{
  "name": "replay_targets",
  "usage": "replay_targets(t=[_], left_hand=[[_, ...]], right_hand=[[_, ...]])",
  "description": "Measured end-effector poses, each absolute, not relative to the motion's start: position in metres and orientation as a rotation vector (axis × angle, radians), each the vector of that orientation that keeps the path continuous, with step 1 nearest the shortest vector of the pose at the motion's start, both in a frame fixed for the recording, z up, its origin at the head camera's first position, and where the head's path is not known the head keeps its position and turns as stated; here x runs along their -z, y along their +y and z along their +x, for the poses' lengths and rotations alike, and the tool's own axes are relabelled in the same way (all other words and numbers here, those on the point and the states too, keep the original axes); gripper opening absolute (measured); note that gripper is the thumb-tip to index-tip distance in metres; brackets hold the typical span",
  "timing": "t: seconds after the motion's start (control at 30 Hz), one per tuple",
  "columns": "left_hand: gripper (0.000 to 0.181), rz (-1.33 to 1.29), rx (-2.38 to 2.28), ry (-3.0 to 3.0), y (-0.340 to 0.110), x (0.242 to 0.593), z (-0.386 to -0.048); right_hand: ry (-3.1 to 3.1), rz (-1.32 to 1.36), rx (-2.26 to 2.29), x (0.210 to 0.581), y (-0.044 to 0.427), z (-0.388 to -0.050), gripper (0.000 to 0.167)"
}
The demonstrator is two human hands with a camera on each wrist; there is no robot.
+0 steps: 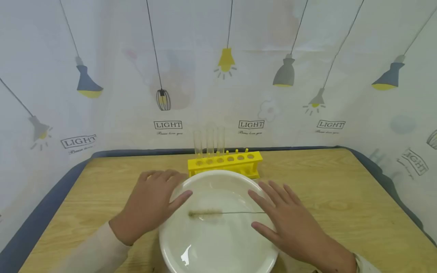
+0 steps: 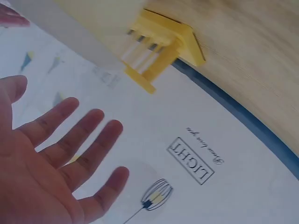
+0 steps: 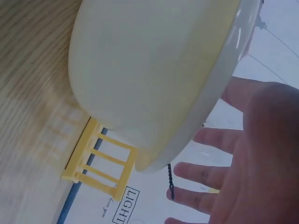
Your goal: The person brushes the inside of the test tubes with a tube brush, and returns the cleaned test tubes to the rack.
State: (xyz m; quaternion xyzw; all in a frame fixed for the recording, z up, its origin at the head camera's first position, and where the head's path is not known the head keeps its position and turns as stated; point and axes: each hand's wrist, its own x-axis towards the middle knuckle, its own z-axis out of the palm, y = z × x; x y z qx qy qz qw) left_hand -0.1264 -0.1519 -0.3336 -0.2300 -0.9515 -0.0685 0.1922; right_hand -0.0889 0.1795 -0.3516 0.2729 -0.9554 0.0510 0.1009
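A white round basin (image 1: 218,246) stands on the table, with a glossy, water-like surface inside. Across it lies a test tube brush (image 1: 205,213), its bristles over the basin's middle and its thin wire running right, under the right hand. My left hand (image 1: 150,204) is at the basin's left rim, fingers spread and holding nothing. At the right rim, my right hand (image 1: 290,222) has its fingers extended. From the right wrist, the wire's twisted loop end (image 3: 171,179) juts past the basin rim beside the fingertips; whether they touch it I cannot tell.
Just behind the basin stands a yellow test tube rack (image 1: 223,162). Three clear test tubes (image 1: 210,140) are upright in its left part. Wooden tabletop (image 1: 341,189) extends to both sides, and a printed curtain (image 1: 205,76) hangs along the back.
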Motion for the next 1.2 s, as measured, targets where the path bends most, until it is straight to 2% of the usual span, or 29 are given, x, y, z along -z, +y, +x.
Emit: replay_targets(t=[0.13, 0.37, 0.67, 0.87, 1.07, 1.2], left_hand=[[0.041, -0.604, 0.258, -2.738, -0.151, 0.33, -0.153], [0.051, -0.52, 0.377, -2.882, -0.142, 0.325, -0.192], [0.057, -0.366, 0.758, -3.069, -0.135, 0.325, -0.22], [0.046, -0.327, 0.902, -3.032, -0.134, 0.325, -0.227], [0.023, -0.348, 0.929, -2.998, -0.132, 0.326, -0.226], [0.018, -0.368, 0.932, -2.955, -0.129, 0.328, -0.227]], right_hand=[[-2.821, 0.788, -0.138, 0.353, 0.181, -0.09, 0.062], [-2.853, 0.688, -0.226, 0.355, 0.184, -0.093, 0.054], [-2.919, 0.584, -0.388, 0.364, 0.186, -0.095, 0.05], [-2.884, 0.577, -0.438, 0.369, 0.188, -0.098, 0.05], [-3.057, 0.417, -0.522, 0.365, 0.19, -0.101, 0.047], [-3.132, 0.346, -0.565, 0.363, 0.195, -0.103, 0.045]])
